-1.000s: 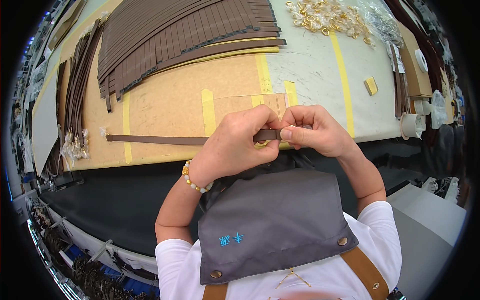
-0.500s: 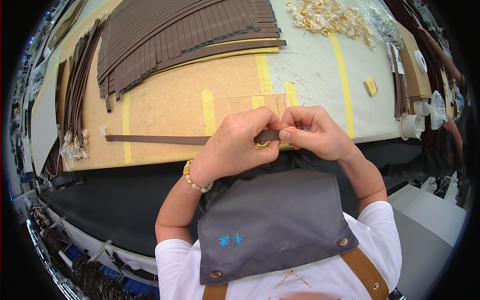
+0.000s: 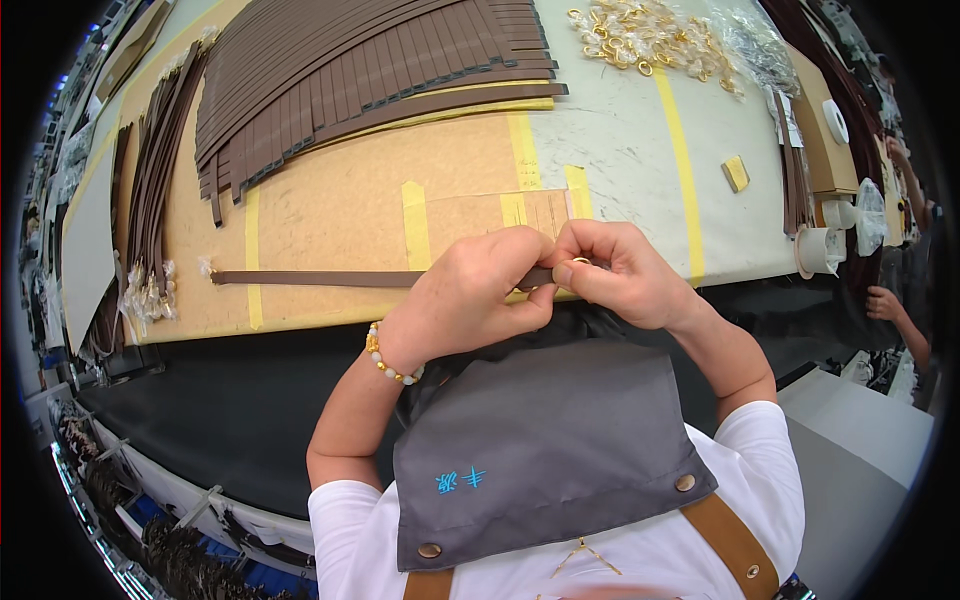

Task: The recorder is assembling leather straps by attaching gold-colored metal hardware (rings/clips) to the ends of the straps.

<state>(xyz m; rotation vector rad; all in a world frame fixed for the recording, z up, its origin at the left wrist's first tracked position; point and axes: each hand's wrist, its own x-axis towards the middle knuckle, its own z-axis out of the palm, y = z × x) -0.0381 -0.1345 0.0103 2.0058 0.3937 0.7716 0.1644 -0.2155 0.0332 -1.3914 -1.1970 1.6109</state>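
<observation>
Our left hand, fingers curled, and right hand, thumb and forefinger pinched, grip a brown strap trailing left along the table. They hide its end, near what is probably a gold ring. Beyond lie stacked straps; left, bundled straps; right, gold clasps, a yellow block.
</observation>
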